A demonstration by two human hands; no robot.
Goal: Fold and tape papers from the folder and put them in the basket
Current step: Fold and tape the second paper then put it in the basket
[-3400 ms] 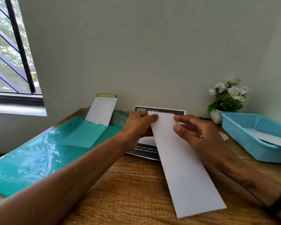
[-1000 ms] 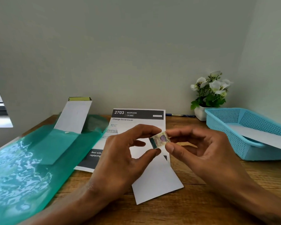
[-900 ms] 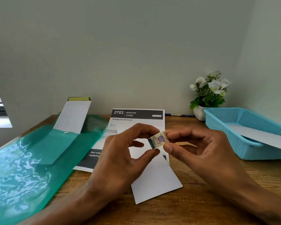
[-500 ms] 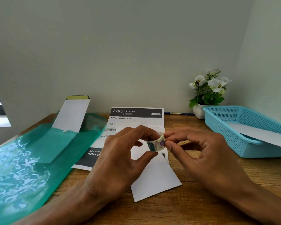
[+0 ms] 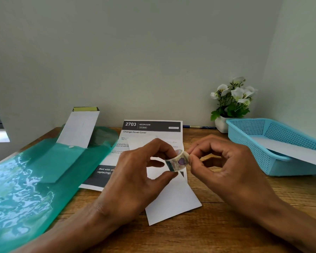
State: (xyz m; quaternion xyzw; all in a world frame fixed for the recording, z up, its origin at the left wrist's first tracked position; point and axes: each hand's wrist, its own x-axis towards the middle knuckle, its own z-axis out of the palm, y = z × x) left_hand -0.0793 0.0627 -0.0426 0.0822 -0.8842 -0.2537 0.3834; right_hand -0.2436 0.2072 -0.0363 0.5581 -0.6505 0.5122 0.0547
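Between left hand (image 5: 135,179) and right hand (image 5: 224,172), pinched tape roll (image 5: 177,161).

**Both hands on the tape roll above the folded paper**

The left hand (image 5: 135,178) pinches a small patterned tape roll (image 5: 177,161) between thumb and fingers; the right hand (image 5: 224,167) grips its right side. Under them a folded white paper (image 5: 171,201) lies on the wooden table (image 5: 226,225), over a printed sheet (image 5: 151,126). A green folder (image 5: 26,189) lies left; a blue basket (image 5: 263,139) holding a paper sits right, beside a flower pot (image 5: 232,103).
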